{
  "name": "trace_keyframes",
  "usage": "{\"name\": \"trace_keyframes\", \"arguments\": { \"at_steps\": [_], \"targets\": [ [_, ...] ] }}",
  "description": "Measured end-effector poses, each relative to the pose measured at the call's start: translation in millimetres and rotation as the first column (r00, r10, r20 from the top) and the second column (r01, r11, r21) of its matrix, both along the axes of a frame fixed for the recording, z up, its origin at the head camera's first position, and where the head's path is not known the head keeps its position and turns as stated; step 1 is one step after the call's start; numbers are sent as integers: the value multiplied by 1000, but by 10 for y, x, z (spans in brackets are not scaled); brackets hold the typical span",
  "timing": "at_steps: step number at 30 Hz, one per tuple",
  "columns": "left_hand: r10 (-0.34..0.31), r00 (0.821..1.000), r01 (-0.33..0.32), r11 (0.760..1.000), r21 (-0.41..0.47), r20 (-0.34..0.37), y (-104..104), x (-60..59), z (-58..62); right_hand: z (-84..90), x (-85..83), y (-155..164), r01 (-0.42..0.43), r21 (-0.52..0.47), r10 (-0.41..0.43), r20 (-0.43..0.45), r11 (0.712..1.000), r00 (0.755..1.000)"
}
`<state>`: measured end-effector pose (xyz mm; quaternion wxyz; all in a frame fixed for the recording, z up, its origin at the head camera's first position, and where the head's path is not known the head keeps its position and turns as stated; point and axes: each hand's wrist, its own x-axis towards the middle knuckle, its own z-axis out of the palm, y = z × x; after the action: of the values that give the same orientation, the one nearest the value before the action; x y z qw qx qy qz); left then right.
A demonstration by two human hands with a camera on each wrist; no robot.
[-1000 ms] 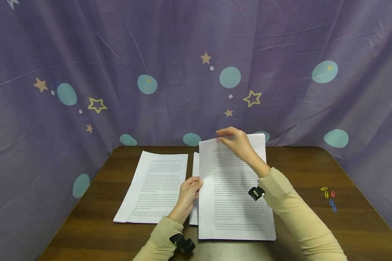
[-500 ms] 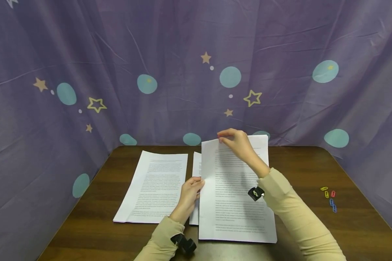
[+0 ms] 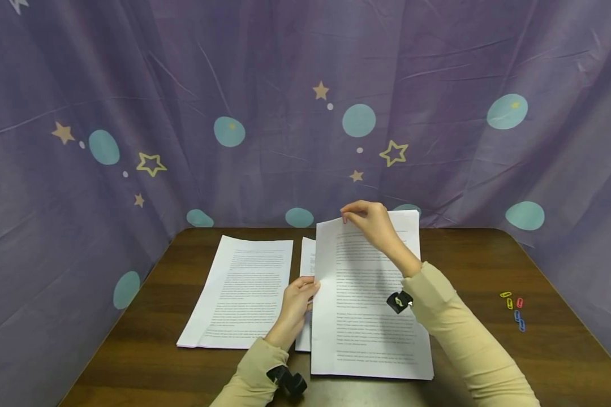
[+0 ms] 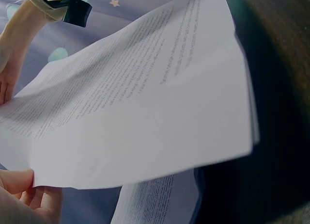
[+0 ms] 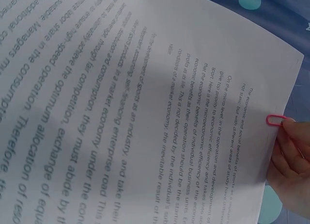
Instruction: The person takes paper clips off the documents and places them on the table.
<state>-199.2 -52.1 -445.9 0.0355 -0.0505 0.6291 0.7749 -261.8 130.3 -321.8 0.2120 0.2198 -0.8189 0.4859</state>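
Raised off the table, a stack of printed sheets (image 3: 371, 316) is pinched along its left edge by my left hand (image 3: 295, 308). The thumb is on the front and the fingers are curled behind. At the top edge, my right hand (image 3: 374, 226) pinches a pink-red paper clip (image 5: 277, 120) between thumb and fingertip. In the right wrist view the clip's rounded end lies over the front of the paper at the edge. How many sheets it takes in cannot be told. The left wrist view shows several layers at the stack's lower corner (image 4: 253, 136).
A second printed stack (image 3: 244, 294) lies at the left of the brown table (image 3: 463, 265). Another sheet stack (image 3: 303, 333) sits partly hidden behind the held one. At the right lie several paper clips: yellow (image 3: 510, 303), red (image 3: 520, 303) and blue (image 3: 521, 325). A patterned curtain (image 3: 285, 85) hangs behind.
The held sheets and both hands have shifted slightly to the right. The right hand has dipped a little at the top edge, and less of the clip shows in the head view.
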Motion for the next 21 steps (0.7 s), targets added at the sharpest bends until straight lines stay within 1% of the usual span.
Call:
{"name": "trace_keyframes", "arguments": {
  "at_steps": [2, 5, 14, 18, 21],
  "targets": [
    [0, 1000, 0, 1000, 1, 4, -1, 2, -3, 0, -1, 4, -1, 0, 1, -4, 1000, 1000],
    [-1, 1000, 1, 1000, 0, -1, -1, 9, 0, 4, -1, 14, -4, -14, 4, 12, 1000, 1000],
    [2, 1000, -2, 1000, 10, 0, -1, 13, 19, 21, -2, 57, -9, -119, 19, 79, 993, 997],
    [3, 1000, -3, 1000, 11, 0, -3, 8, 12, 32, 1, 79, 11, -164, 4, 88, 986, 996],
    [8, 1000, -8, 1000, 10, -2, -8, 5, 1, 41, 10, 104, 23, -179, -6, 97, 984, 995]
  ]
}}
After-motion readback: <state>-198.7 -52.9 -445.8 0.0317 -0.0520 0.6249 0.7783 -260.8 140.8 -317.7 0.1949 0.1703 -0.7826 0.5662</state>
